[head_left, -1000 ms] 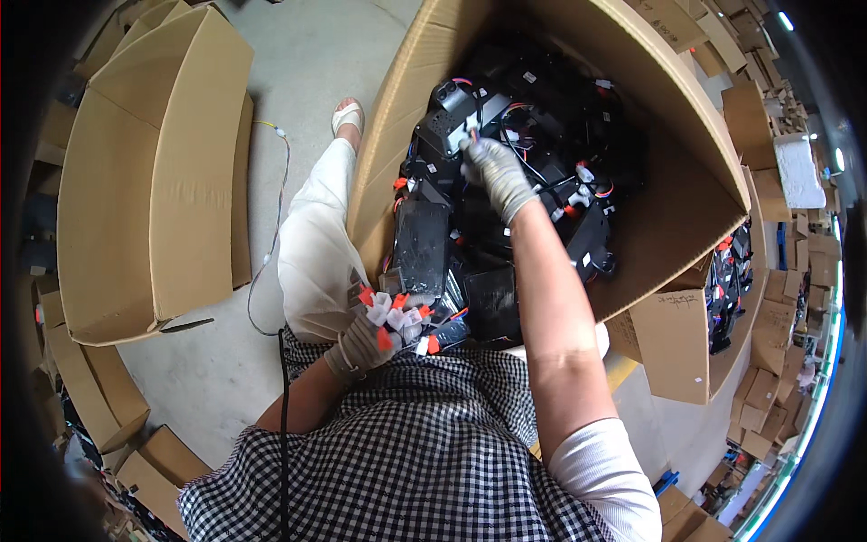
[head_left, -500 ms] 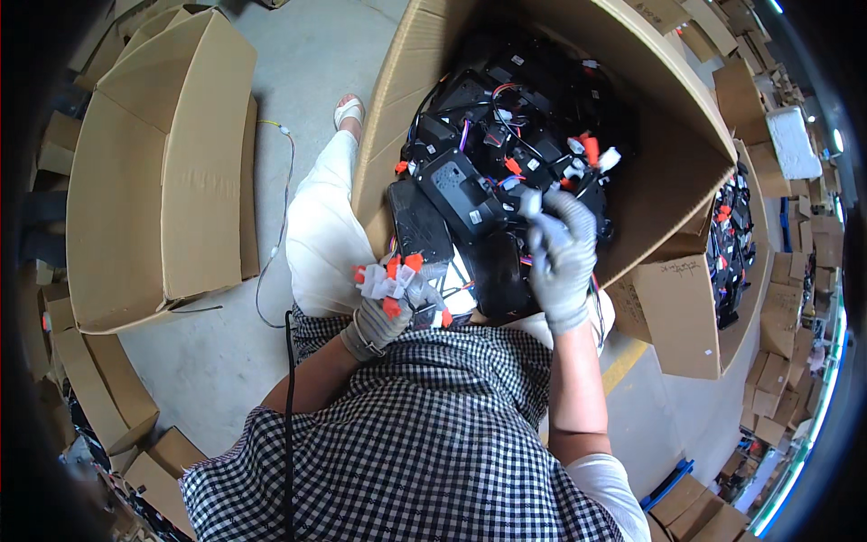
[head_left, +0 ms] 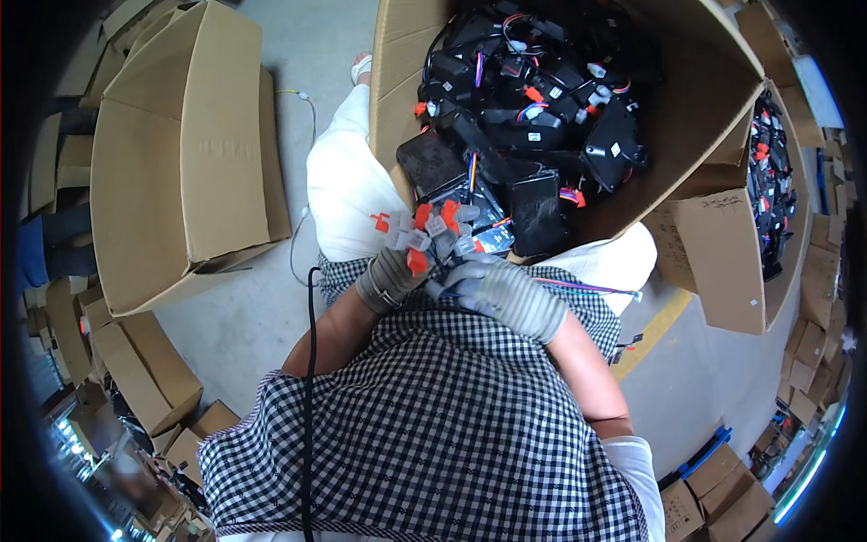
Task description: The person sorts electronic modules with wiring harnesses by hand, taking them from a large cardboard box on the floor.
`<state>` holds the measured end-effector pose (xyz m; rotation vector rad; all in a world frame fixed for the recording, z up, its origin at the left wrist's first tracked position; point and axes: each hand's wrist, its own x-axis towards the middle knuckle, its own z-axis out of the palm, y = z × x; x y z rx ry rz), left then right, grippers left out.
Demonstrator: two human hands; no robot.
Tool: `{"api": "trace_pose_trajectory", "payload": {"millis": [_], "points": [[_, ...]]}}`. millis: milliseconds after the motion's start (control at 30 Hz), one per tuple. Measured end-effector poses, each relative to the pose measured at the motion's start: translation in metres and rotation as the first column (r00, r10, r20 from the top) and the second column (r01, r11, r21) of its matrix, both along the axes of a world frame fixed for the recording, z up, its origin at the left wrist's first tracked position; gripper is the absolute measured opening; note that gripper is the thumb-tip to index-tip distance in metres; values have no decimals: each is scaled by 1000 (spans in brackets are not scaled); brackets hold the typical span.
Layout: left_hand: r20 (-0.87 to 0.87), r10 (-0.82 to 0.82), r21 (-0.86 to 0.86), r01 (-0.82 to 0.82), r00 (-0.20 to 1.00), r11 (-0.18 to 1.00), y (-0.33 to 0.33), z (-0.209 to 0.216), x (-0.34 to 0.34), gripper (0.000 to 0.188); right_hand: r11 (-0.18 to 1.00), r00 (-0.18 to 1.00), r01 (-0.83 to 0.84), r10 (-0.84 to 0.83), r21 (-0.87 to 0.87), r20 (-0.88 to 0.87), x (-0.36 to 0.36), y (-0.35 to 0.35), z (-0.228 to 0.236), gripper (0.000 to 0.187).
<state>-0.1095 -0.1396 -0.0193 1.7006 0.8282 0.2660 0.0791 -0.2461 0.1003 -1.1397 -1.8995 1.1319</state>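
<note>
L hand (head_left: 395,276), in grey glove, is gripping a bunch of plugs (head_left: 436,225), fingers curled in round the base; white & orange heads are sticking up & out above the fist, in front of the apron's (head_left: 433,406) top & near the box (head_left: 704,99). R hand (head_left: 508,291), also gloved, is coming in close from the R, fingers bent & narrow, tips right by the L hand just under the plugs. Tips are blurring & partly hidden, so can't tell if R hand is pinching anything or just touching. Thin multicol. wires (head_left: 587,286) are running out from behind R hand to the R, ending in a small pale connector (head_left: 638,295) over the checked cloth/white trousers (head_left: 632,255) area; can't tell what's holding their other end. Box is standing btwn the knees, w/ blk units (head_left: 537,126) piling up inside, more wires & orange/white bits showing among them. 2nd box (head_left: 713,262), w/ similar units, is sitting to the R; tall box (head_left: 223,135) is standing on the floor (head_left: 334,54) to the L.
</note>
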Motion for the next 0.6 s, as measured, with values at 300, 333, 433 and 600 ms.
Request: {"api": "trace_pose_trajectory", "payload": {"millis": [300,333,433,600], "points": [[139,257,98,-272,956,957,-9,-12,-12,58,643,619,394,-714,-656,-328,7,0,43,30],[7,222,141,-221,975,965,-13,-18,-13,49,632,655,351,-693,-691,-301,5,0,44,33],[-45,256,351,-224,966,909,-24,-26,-14,42,621,673,263,-666,-738,-322,-4,3,46,37],[-571,18,494,326,821,806,-29,-4,3,28,587,553,128,-712,-800,-434,-12,-3,25,24]]}}
